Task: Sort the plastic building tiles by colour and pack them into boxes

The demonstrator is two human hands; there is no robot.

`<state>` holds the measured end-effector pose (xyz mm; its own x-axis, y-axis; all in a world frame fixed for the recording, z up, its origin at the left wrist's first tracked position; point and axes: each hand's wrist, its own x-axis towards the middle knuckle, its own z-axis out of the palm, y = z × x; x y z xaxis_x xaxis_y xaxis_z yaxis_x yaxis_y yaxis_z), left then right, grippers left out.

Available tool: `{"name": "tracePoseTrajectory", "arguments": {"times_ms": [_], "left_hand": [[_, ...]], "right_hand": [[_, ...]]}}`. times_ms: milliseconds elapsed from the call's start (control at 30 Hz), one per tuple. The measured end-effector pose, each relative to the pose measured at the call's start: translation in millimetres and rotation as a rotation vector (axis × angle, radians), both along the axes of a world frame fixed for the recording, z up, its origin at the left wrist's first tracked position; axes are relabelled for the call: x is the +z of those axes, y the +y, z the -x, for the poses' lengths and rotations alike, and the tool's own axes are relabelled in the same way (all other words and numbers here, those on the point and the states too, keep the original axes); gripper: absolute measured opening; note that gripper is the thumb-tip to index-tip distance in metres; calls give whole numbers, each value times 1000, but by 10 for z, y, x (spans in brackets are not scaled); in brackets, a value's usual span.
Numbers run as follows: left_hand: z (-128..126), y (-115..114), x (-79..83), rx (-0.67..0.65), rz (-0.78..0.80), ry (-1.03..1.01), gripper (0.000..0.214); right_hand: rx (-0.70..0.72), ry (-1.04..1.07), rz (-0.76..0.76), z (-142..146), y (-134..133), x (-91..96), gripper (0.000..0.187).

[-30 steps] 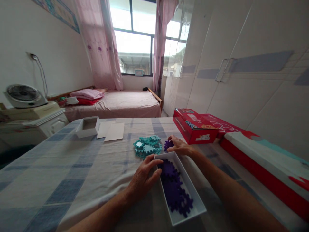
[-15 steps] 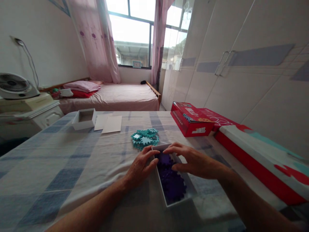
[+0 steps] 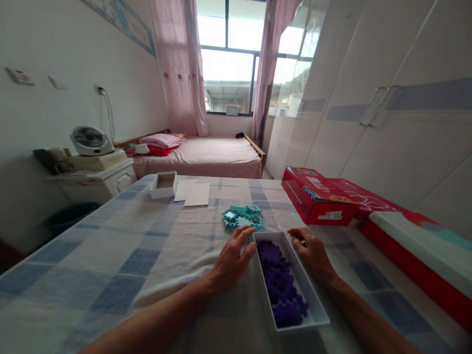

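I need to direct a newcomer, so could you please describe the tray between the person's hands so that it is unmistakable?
On the checked tablecloth, look between the left hand and right hand. The long white tray there holds purple pieces, unlike the small square white box far off.

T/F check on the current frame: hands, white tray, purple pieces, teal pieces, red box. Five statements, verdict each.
1. The left hand and the right hand flank the white tray, one on each long side. True.
2. The tray holds teal pieces. False: it holds purple pieces; the teal pieces lie on the checked tablecloth beyond the tray.
3. The red box sits right of the teal pieces, near the wardrobe side. True.
4. The right hand holds a purple piece lifted above the tray. False: it rests on the cloth by the tray's far right corner, nothing visibly held.
5. The small white box is stacked on the red box. False: it stands far left beside paper sheets.
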<state>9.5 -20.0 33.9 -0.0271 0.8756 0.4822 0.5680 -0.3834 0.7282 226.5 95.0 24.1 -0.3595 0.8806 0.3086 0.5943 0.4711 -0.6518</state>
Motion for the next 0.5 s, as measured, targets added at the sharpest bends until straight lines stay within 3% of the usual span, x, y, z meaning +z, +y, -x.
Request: {"name": "tracePoseTrajectory", "arguments": {"times_ms": [67,167,267,367,500], "left_hand": [[131,3,96,46,-21,112,33],[524,109,231,97,-10,462,31],[1026,335,275,405,167,772,35],[1413,564,224,567,261,803,39],[1603,727,113,711,366,781,52]], "right_hand": [[1,-1,0,7,4,7,24],[0,-6,10,14,11,16,25],[-9,-18,15,19,17,11,25],[-19,-33,3,24,24,-1,25],[-14,-30,-4,27,28,-4,25]]}}
